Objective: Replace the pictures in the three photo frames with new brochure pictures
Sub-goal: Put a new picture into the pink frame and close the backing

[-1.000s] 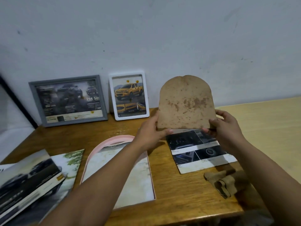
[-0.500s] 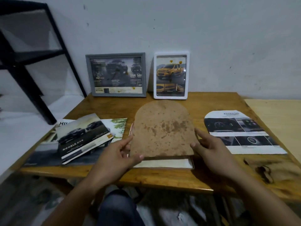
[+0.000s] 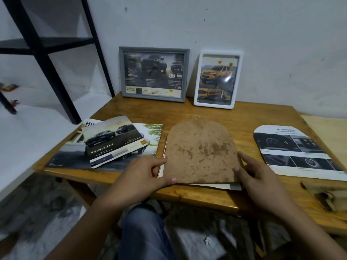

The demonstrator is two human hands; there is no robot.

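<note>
Wooden table [image 3: 216,111] | arched backing board [image 3: 201,151] flat, arch toward wall | left hand [image 3: 139,178], right hand [image 3: 262,182] pinch its near corners

An arched, stained brown backing board [image 3: 201,151] lies flat on the pink frame [image 3: 163,162] at table centre. Grey frame [image 3: 153,74] at 11 o'clock and white frame [image 3: 217,79] at 12 lean upright on the wall; an arched brochure cut-out [image 3: 294,151] lies at 3.
</note>
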